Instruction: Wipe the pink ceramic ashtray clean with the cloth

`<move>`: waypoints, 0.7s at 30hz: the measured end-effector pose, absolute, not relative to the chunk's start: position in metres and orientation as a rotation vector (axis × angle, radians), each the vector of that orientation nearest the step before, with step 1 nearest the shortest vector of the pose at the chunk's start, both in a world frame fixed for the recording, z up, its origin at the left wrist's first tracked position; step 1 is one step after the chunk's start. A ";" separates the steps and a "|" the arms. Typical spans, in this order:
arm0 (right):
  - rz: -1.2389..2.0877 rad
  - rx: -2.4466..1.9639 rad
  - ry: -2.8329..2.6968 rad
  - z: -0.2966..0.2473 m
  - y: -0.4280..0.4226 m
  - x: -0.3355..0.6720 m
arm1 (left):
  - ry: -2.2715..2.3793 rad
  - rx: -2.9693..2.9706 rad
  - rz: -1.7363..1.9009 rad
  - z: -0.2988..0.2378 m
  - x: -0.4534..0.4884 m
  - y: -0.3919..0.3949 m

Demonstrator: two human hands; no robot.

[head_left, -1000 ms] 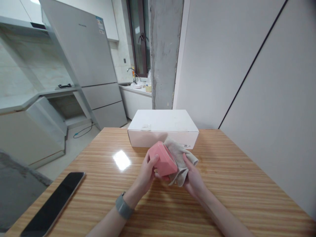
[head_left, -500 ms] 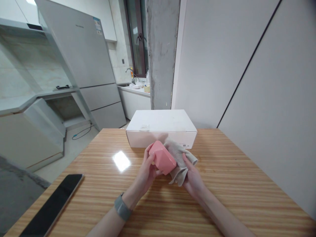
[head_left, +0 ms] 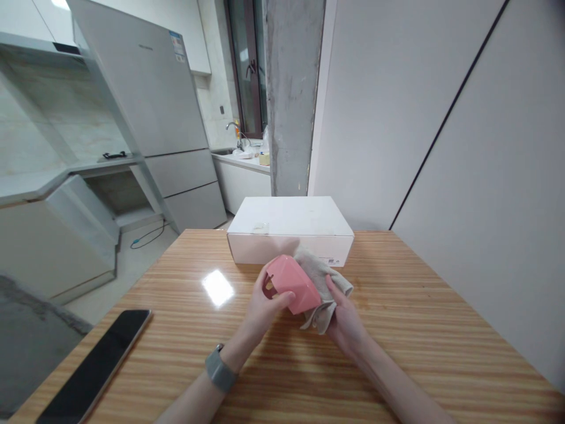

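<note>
Rotated since half a second ago: the pink faceted object [head_left: 293, 287] now shows a small opening on its left face, and the thumb lies lower across its front. It sits above the bench [head_left: 441, 353] near centre, not resting on the wood. Left hand [head_left: 261, 307] has its grip closed on the pink object, thumb in front, fingers behind. Right hand [head_left: 346, 321] has its grip closed on a beige cloth [head_left: 320, 281], which is pressed against the object's right side and hangs crumpled below it. A grey wristband [head_left: 219, 369] sits on the left wrist.

At 12 o'clock from the hands, just beyond them, a closed white box [head_left: 289, 227] lies flat on the bench and blocks the far edge; the cloth overlaps its front face in view. At 8 o'clock, well apart, a dark phone [head_left: 95, 365] lies screen up near the bench's left edge. A bright light reflection [head_left: 217, 287] shows at 10 o'clock. Beyond, a grey refrigerator [head_left: 154, 112] and a concrete pillar [head_left: 293, 94] stand.
</note>
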State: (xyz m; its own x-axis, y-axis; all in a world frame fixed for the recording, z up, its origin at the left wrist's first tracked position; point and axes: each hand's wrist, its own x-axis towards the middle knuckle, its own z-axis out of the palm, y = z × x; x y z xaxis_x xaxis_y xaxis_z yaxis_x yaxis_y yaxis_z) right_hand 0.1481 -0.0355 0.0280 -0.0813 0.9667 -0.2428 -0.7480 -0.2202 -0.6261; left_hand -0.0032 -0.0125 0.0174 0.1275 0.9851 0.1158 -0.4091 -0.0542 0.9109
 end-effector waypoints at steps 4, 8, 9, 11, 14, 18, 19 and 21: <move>1.698 -0.693 -0.377 0.030 -0.037 0.148 | 0.816 1.084 1.360 0.022 -0.003 -0.014; 1.700 -0.650 -0.377 0.026 -0.037 0.147 | 0.836 1.081 1.330 0.024 -0.005 -0.013; 1.694 -0.652 -0.372 0.024 -0.036 0.147 | 0.831 1.078 1.308 0.024 -0.006 -0.013; 1.683 -0.664 -0.367 0.020 -0.036 0.146 | 0.808 1.045 1.233 0.024 -0.006 -0.012; 1.669 -0.716 -0.400 0.014 -0.035 0.146 | 0.776 0.973 1.156 0.025 -0.004 -0.014; 1.599 -0.780 -0.486 0.013 -0.034 0.148 | 0.769 0.896 1.222 0.028 -0.001 -0.018; 1.570 -0.781 -0.501 0.014 -0.034 0.148 | 0.764 0.870 1.213 0.029 -0.001 -0.019; 1.531 -0.789 -0.524 0.015 -0.036 0.147 | 0.746 0.846 1.116 0.031 -0.002 -0.020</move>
